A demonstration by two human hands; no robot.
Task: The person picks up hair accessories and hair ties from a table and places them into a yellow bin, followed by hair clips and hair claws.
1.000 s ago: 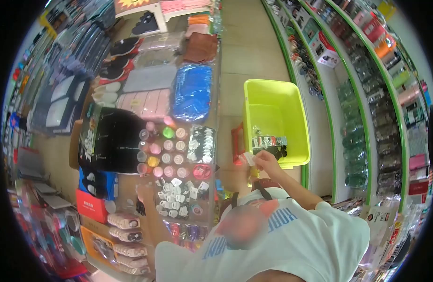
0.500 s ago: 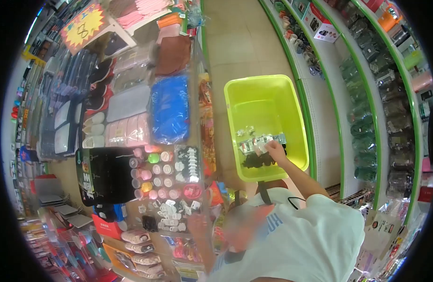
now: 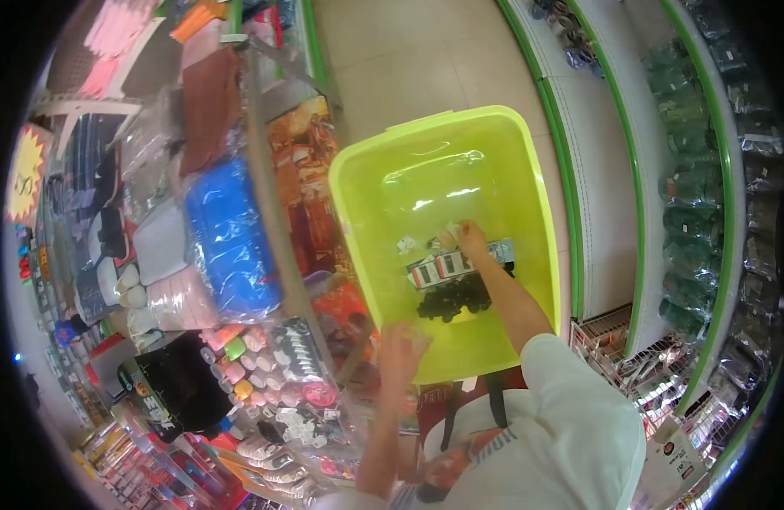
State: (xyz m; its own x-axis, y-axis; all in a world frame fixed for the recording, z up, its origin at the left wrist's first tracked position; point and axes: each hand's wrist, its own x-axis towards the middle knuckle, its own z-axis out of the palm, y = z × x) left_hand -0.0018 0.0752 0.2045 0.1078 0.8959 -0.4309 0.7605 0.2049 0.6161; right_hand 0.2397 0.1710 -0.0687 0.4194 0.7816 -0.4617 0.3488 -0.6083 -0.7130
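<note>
A large yellow-green plastic tub (image 3: 447, 195) stands in front of me. My right hand (image 3: 471, 241) reaches down inside, its fingertips closed at a small whitish piece (image 3: 452, 229). Just below that hand lies a row of flat white-and-dark packages (image 3: 447, 269) across the tub floor. Nearer me is a pile of small black items (image 3: 454, 297), and small white pieces (image 3: 407, 245) sit left of the hand. My left hand (image 3: 400, 348), smeared by motion, is at the tub's near left rim; I cannot tell what it holds.
On the left, a display table carries blue plastic-wrapped goods (image 3: 230, 238), small pink-and-white containers (image 3: 247, 365), white plastic pieces (image 3: 303, 425) and shoes. Shelves with green edges (image 3: 609, 195) line the right side, stocked with bagged dark-green goods (image 3: 690, 212). Tiled floor (image 3: 400, 59) runs beyond the tub.
My view has turned and come closer to the tub. My left hand has moved from the table's white pieces to the tub's rim. My right hand has shifted from the packages toward the white pieces.
</note>
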